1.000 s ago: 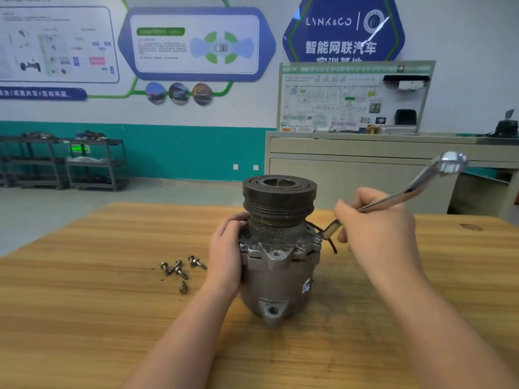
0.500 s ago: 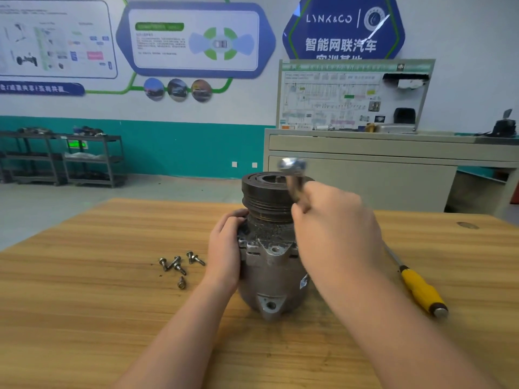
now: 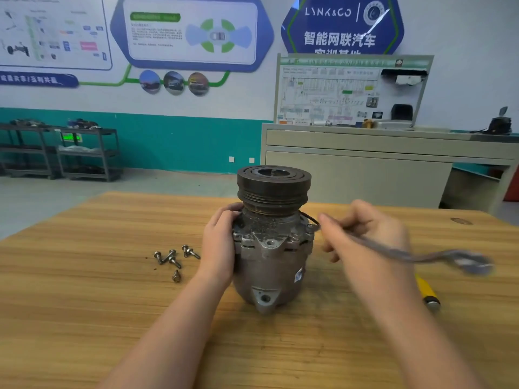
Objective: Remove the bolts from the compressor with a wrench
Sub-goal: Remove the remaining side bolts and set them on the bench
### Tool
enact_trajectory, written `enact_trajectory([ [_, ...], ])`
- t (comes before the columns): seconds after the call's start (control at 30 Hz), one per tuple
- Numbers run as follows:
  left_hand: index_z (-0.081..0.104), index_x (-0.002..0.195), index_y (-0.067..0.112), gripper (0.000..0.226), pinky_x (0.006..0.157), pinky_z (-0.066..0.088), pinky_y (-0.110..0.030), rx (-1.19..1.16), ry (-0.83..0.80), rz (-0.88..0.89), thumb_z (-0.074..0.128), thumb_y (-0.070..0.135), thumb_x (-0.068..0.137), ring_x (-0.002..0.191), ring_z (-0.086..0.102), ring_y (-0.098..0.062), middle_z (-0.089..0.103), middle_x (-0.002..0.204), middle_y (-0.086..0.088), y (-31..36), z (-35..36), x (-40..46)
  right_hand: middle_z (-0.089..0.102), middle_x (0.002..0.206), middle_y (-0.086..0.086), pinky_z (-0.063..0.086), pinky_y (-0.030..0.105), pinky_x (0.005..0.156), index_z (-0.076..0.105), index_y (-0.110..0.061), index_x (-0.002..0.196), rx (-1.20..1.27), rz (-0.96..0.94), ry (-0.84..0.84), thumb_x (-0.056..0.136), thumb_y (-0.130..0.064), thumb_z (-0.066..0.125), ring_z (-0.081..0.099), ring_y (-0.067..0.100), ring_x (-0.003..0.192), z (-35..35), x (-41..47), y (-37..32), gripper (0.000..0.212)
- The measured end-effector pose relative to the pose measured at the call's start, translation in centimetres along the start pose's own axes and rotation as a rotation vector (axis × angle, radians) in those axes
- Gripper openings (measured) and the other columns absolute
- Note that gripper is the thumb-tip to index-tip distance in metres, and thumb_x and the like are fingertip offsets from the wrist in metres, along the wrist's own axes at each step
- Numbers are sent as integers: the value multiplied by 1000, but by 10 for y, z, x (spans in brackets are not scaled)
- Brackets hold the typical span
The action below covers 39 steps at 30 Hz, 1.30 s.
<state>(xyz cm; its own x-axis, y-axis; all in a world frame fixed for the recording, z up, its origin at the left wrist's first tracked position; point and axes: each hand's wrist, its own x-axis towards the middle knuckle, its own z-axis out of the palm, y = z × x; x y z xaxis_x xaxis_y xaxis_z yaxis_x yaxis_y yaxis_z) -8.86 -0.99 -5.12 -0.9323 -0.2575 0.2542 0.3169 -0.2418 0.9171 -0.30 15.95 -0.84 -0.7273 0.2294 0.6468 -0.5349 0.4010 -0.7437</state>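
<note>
My left hand (image 3: 219, 242) is wrapped against the left side of the grey cast-metal compressor (image 3: 271, 248), fingers curled onto its upper housing just under the dark grooved pulley (image 3: 273, 186) that caps it. The compressor stands upright near the middle of the light wooden table (image 3: 84, 304), a mounting lug facing me at its base.

My right hand (image 3: 368, 242) is just to the right of the compressor, fingers bent around the shaft of a silvery steel wrench (image 3: 415, 255). The wrench is smeared by motion blur: its near end reaches toward the bolt head (image 3: 310, 227) on the compressor's upper right flange, its ring end sticks out well to the right past my knuckles. Whether the tip actually sits on that bolt I cannot tell, since blur and my fingertips (image 3: 325, 220) cover the spot. A thin black wire (image 3: 309, 217) loops out from the housing there, right by my fingertips.

Five small loose steel bolts (image 3: 172, 258) lie in a scatter on the table left of my left hand, apart from the compressor. A yellow-handled screwdriver (image 3: 428, 293) lies on the wood behind my right forearm, mostly hidden.
</note>
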Motion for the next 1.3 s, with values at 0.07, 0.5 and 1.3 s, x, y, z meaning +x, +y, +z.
enact_trajectory([
  [0.07, 73, 95, 24, 31, 87, 50, -39, -3, -3, 7, 42, 18, 94, 104, 66, -24, 74, 98, -4, -1, 0, 1, 62, 50, 3, 41, 17, 39, 57, -19, 58, 372, 219, -140, 77, -11, 75, 54, 10, 41, -20, 19, 17, 27],
  [0.5, 74, 96, 21, 32, 93, 50, -45, -29, -15, -13, 42, 16, 93, 106, 65, -29, 73, 103, -10, -3, 0, 3, 39, 37, -3, 18, 11, 29, 46, -19, 49, 870, 631, -435, 78, -27, 64, 28, 1, 26, -10, 91, 56, 35],
  [1.3, 73, 100, 22, 32, 100, 48, -52, 11, -20, -12, 42, 19, 91, 109, 64, -29, 72, 107, -10, 6, 0, -5, 56, 53, 3, 37, 19, 43, 40, -15, 59, -74, -160, -44, 87, -22, 66, 41, 6, 40, -4, 6, 10, 39],
])
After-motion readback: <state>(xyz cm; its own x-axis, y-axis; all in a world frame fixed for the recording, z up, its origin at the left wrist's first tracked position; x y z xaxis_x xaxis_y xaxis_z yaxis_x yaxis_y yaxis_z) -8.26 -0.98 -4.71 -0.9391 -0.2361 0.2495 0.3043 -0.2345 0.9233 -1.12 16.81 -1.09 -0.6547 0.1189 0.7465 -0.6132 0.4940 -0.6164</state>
